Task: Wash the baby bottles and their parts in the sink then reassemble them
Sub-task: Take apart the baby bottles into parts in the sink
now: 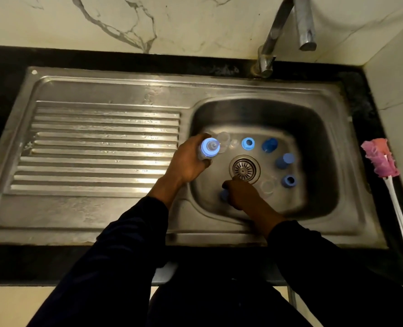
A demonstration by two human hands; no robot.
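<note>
A person in dark sleeves [129, 244] stands over a steel sink [313, 128] set into a black table [4, 74]. The left hand [191, 161] grips a baby bottle [209, 148] at the left edge of the basin. The bottle is held roughly upright, with its blue collar and clear teat pointing towards the camera.

The right hand [241, 193] reaches down to the basin floor, just in front of the drain [244, 169]. Its fingers are curled over a small blue part [224, 195] that is mostly hidden and blurred.

Loose pieces lie scattered round the drain. A blue ring [247, 143] and a dark blue cap [269, 145] lie behind it. A second blue cap [285, 160] and a second blue ring [289, 181] lie to its right. Clear teats rest just beside the held bottle [224, 138] and right of the drain, near the right hand [267, 186].

The ribbed draining board [101, 147] stretches to the left of the basin. A curved metal tap [287, 27] rises behind the basin, against a marble wall [125, 22]. A bottle brush [381, 159] with a pink head and white handle lies on the table to the right of the sink.
</note>
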